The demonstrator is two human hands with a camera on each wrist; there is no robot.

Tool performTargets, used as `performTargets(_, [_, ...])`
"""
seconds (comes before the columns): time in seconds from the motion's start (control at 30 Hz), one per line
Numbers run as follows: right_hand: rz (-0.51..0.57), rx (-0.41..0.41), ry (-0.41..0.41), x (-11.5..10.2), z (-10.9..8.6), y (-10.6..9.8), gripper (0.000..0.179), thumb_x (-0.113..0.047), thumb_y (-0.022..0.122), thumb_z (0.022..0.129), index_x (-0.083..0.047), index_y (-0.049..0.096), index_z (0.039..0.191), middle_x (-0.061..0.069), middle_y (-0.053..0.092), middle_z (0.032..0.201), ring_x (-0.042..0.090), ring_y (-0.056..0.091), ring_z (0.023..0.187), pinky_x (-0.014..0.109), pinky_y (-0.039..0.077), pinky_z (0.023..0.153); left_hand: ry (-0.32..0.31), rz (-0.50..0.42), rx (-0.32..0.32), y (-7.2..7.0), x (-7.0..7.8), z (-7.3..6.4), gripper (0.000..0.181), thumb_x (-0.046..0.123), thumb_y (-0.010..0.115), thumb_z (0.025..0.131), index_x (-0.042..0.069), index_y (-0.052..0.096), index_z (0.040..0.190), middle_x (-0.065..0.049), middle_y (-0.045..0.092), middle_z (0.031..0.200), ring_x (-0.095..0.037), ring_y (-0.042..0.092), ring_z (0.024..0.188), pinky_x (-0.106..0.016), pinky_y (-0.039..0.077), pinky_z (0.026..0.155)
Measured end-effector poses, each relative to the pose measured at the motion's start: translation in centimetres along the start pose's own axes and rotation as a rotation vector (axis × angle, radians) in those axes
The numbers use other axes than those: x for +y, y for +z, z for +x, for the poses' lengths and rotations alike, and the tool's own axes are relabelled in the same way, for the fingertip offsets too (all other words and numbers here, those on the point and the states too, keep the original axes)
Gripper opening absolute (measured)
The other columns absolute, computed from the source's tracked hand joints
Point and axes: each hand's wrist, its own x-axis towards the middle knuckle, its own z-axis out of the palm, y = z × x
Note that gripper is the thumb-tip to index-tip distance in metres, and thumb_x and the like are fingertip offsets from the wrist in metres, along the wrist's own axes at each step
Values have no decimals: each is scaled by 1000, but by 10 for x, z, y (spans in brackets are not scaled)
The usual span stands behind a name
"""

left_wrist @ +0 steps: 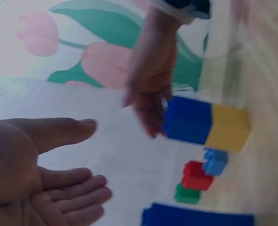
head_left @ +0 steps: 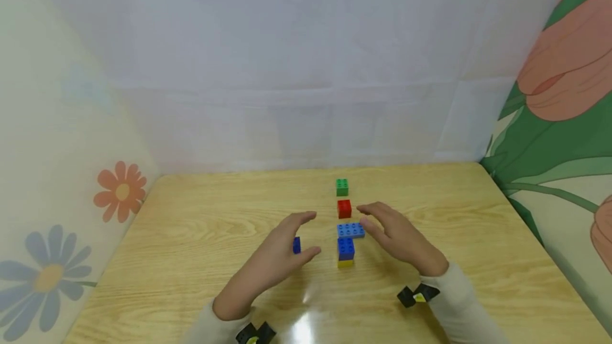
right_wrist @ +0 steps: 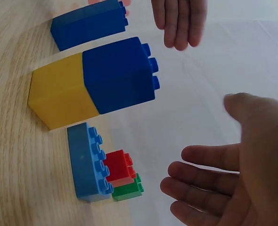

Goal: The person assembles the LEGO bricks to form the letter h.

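Observation:
A dark blue brick [head_left: 346, 248] sits on top of a yellow brick [right_wrist: 61, 92], forming a small stack between the hands. Just behind it lies a long light blue brick [head_left: 351, 230], followed by a red brick [head_left: 344, 208] and a green brick [head_left: 341, 187] in a row going back. My left hand [head_left: 282, 251] hovers left of the stack, fingers loosely extended and holding nothing. Partly hidden behind that hand is another dark blue block [right_wrist: 89, 24]. Right of the row, my right hand [head_left: 399, 235] is raised with nothing in it, thumb apart from the fingers.
The wooden table [head_left: 201, 216] meets a white cloth backdrop [head_left: 306, 68] at its far edge. Flower-printed panels flank both sides, one at the left [head_left: 52, 121] and one at the right [head_left: 564, 147]. Each wrist carries a small black device [head_left: 418, 295].

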Motion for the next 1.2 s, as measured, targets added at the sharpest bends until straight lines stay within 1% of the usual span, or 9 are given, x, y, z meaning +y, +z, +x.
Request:
performTargets(0.13, [-41,-30,16,6,1,4,47,-40,55,100,-16,51,140,1,54,136,23,50,125,49,43,102,-62,61,-50,-17,-7,-3,73,35,74,88,10,40,147,-9,44,146,-30,41,134,-49,41,104])
performTargets(0.27, [-76,-57,3,12,3,8,50,-31,65,95,-11,51,140,6,55,134,26,53,122,48,47,98,-108,68,-104,-32,-21,-4,75,36,76,85,7,42,145,-10,45,145,-32,42,133,-51,40,105])
performTargets(0.33, [-78,-68,4,15,4,10,51,-27,67,94,-9,52,139,7,56,132,27,55,120,47,48,97,-127,65,-135,-37,-29,-5,74,36,77,85,5,44,143,-10,47,143,-33,44,131,-52,40,104])
performTargets(0.43, [-80,-88,6,19,4,15,52,-23,69,92,-7,52,139,9,56,134,28,54,121,47,47,97,-139,62,-185,-41,-38,-6,71,36,77,84,2,48,139,-11,52,139,-34,47,128,-52,41,102])
performTargets(0.6, [-98,-121,13,23,6,23,54,-18,72,90,-4,51,138,10,56,134,28,53,121,45,47,98,-134,39,-269,-40,-47,-4,64,31,77,84,-1,51,134,-13,56,133,-35,50,124,-53,42,101])
performTargets(0.7, [-124,-124,5,25,8,27,52,-15,73,89,-3,53,136,11,58,129,27,55,118,43,48,97,-116,43,-296,-38,-50,-1,59,27,76,86,0,53,132,-13,56,132,-34,51,123,-52,42,100])
performTargets(0.83, [-153,-119,-11,27,8,31,50,-14,73,89,-2,55,134,11,59,125,26,57,115,42,49,95,-103,66,-307,-35,-54,0,53,25,76,86,0,55,129,-12,59,128,-33,54,119,-51,44,99])
performTargets(1.07, [-142,-98,7,29,7,37,47,-12,72,88,-2,57,132,10,61,121,25,59,111,42,50,95,-58,66,-321,-33,-55,2,40,20,72,89,2,58,121,-10,63,119,-33,57,115,-51,45,97])
performTargets(1.2, [-154,-90,20,28,7,39,45,-12,73,88,-2,59,129,8,62,118,23,60,107,41,51,93,-32,86,-319,-31,-55,3,35,19,71,90,3,59,118,-9,64,115,-31,59,112,-49,47,96])
